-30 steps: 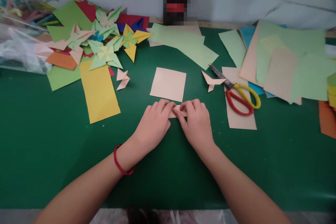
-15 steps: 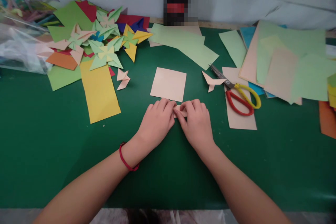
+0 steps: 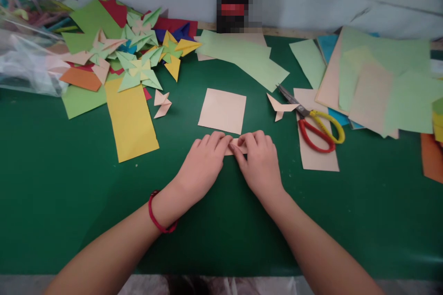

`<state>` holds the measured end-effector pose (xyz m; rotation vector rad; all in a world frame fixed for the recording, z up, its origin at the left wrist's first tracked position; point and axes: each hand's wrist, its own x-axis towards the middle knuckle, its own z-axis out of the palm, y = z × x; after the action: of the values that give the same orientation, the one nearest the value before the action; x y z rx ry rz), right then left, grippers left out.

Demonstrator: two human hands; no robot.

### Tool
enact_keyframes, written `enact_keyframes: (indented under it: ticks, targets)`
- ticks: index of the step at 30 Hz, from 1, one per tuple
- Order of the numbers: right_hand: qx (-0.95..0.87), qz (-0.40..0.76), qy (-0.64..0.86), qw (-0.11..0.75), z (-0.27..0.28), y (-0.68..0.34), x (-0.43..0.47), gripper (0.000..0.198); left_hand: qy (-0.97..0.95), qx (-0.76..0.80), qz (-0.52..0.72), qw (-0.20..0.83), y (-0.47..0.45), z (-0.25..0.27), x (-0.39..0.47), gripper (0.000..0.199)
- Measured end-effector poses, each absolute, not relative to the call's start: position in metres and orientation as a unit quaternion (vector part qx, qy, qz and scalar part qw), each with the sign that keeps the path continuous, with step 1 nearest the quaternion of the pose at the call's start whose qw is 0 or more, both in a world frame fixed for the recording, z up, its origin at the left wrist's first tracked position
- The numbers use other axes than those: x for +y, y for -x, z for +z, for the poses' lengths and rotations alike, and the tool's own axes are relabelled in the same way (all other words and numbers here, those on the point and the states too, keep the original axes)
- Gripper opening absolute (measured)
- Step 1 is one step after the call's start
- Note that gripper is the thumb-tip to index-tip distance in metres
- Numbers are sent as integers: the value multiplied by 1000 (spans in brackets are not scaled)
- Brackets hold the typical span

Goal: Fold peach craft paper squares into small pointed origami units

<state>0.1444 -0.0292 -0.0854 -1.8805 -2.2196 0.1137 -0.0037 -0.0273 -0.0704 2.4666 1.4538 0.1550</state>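
Observation:
A small folded strip of pale pink paper (image 3: 234,150) lies on the green table, mostly hidden under my fingers. My left hand (image 3: 206,161) is closed on its left part, with the fingers curled down onto it. From the right, my right hand (image 3: 260,159) pinches the strip, its thumb reaching toward the left fingertips. Just beyond my hands lies a flat square of pale pink paper (image 3: 222,110). A folded pink paper piece (image 3: 162,103) stands to the left, and another folded pink piece (image 3: 281,107) rests by the scissors' blades.
Scissors (image 3: 311,117) with red and yellow handles lie on a pink sheet (image 3: 320,159). Paper sheets (image 3: 411,101) pile up at the right. Folded paper stars (image 3: 140,69), a yellow sheet (image 3: 133,124) and a clear plastic bag (image 3: 31,64) are on the left.
My left hand has shifted slightly left and its wrist has lowered, showing more of the folded strip. My right hand has stayed almost still.

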Motion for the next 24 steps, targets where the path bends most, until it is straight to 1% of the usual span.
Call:
enact_keyframes:
  ticks: [4, 6, 10, 13, 16, 19, 22, 24]
  targets:
    - [-757, 50, 641, 116, -86, -146, -29, 27, -850, 495, 69, 167, 8, -70, -25, 42]
    - [-753, 74, 641, 128, -85, -147, -28, 24, -843, 495, 85, 191, 9, -70, -23, 39]
    - [-716, 171, 645, 204, -81, -153, -25, 23, -806, 522, 149, 238, 10, -71, -21, 26]
    - [-678, 231, 642, 272, -78, -158, -22, 22, -788, 531, 181, 255, 11, -73, -20, 22]
    - [-671, 228, 636, 304, -77, -163, -19, 22, -792, 520, 185, 260, 13, -75, -20, 17]
    - [-684, 197, 632, 305, -77, -167, -17, 21, -806, 498, 192, 256, 14, -75, -20, 7]
    - [-703, 174, 624, 293, -76, -170, -16, 20, -829, 471, 197, 228, 14, -73, -20, 9]
    - [-718, 186, 609, 281, -75, -170, -16, 19, -838, 465, 200, 204, 14, -71, -20, 12]
